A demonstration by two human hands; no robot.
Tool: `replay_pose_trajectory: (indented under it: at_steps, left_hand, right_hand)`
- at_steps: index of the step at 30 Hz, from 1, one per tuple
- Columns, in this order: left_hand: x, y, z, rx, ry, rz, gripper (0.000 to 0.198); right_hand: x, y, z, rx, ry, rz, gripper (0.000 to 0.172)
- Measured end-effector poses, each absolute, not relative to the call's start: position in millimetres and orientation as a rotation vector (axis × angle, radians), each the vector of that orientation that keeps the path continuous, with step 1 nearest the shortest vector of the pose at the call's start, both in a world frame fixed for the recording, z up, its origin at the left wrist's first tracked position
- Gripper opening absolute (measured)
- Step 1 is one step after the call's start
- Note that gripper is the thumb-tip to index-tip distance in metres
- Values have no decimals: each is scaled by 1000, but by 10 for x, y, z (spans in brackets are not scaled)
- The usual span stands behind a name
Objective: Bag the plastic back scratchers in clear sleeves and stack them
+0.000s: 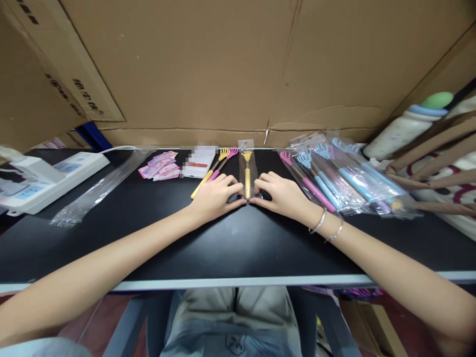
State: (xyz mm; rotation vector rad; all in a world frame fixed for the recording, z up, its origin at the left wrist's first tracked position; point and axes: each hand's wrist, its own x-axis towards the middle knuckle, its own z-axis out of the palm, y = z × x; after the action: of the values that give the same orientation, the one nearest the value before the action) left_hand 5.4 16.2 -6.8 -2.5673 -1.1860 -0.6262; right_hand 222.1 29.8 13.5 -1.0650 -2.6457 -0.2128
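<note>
Hands (pixel 216 197) (pixel 280 194) pinching bagged yellow back scratcher (pixel 247 173), no legible label.

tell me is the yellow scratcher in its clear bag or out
In: the yellow scratcher lies inside a clear bag, both hands pressing its lower end.

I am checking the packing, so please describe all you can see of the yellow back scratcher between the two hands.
The yellow back scratcher lies flat on the black table, claw head pointing away, inside a narrow clear plastic sleeve. It looks like plastic. The left hand and right hand press the sleeve's near end with their fingers.
</note>
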Motion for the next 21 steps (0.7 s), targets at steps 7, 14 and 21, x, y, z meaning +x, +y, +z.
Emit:
replay_pose_trajectory:
  at_steps: [7, 14, 21]
  left_hand:
    - [57, 149, -57, -2571, -1195, -631, 30]
    - [53, 162, -67, -2571, -1196, -636, 26]
    - [50, 165, -63, -2578, -1194, -633, 25]
  right_hand:
    - [2243, 331, 115, -1011, -2665, -240, 25]
    - [2240, 329, 122, -1029, -2651, -219, 22]
    - [2250, 338, 138, -1013, -2668, -212, 21]
